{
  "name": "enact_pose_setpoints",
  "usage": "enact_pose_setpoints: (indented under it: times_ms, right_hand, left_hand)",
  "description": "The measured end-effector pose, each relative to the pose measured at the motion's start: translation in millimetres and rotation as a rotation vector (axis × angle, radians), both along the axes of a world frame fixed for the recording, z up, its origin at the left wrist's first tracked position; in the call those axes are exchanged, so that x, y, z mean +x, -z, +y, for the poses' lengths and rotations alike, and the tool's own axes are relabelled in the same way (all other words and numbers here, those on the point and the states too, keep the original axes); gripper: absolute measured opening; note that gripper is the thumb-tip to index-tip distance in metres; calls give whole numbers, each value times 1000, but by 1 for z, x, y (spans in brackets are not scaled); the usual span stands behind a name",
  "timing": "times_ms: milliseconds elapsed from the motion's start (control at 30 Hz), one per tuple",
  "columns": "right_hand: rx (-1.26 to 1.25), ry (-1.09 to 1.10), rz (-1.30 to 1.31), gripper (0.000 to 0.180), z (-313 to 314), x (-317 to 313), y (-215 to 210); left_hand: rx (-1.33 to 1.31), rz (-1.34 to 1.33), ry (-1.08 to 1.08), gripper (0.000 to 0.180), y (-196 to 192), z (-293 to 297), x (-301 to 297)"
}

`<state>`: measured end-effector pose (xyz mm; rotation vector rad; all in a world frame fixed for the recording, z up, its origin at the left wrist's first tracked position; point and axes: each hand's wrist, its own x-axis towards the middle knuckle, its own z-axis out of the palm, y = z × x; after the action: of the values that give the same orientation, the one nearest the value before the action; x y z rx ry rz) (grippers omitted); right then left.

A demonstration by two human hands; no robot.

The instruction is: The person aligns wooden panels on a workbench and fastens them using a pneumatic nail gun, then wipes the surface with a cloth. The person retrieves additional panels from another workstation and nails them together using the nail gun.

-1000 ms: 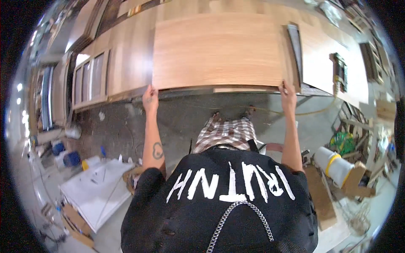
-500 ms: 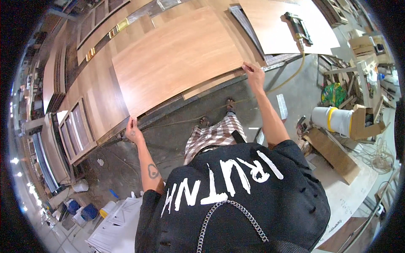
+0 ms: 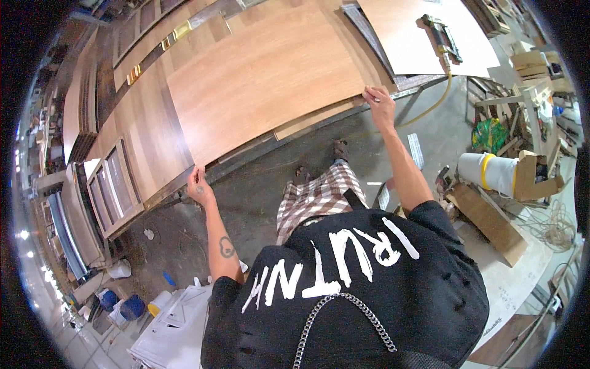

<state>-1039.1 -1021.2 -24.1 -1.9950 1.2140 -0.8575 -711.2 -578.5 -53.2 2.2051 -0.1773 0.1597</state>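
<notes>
While left hand (image 3: 199, 186) pinches near-left corner of wood-grain panel (image 3: 264, 80) between thumb and curled fingers, right hand (image 3: 381, 106) grips near-right corner likewise. Panel lies in front of person, over other boards on workbench. Right of panel: white sheet (image 3: 393, 34), black air tool (image 3: 440, 38) on top, yellowish hose (image 3: 439, 101) trailing off. Black shirt (image 3: 344, 264) carries large white lettering. Pale board (image 3: 507, 289), lower right: dark handwriting, too small to read.
</notes>
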Motion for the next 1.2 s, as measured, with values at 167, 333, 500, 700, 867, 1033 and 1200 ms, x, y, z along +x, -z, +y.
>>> enact_pose_setpoints:
  times_ms: [167,333,500,700,867,1033,1200]
  right_hand:
    - [-13,22,22,24,-11,-9,9]
    - [78,60,38,25,-9,-2,10]
    - [-12,72,16,23,-9,-4,15]
    - [-124,82,-28,21,2,-1,12]
    - [-91,74,-75,19,6,2,15]
    - [-131,47,-90,17,1,3,11]
    - [-95,71,-134,16,-3,-2,13]
  left_hand:
    - [109,-130,39,25,-18,-25,-20]
    - [72,-129,14,21,-20,-22,-21]
    - [-31,-3,3,19,-31,-33,-26]
    - [40,-136,-6,22,-18,-25,-25]
    - [20,-177,-19,30,-11,-22,-25]
    - [73,-185,22,32,-23,-29,-27]
    - [336,-83,48,41,-48,-49,-42]
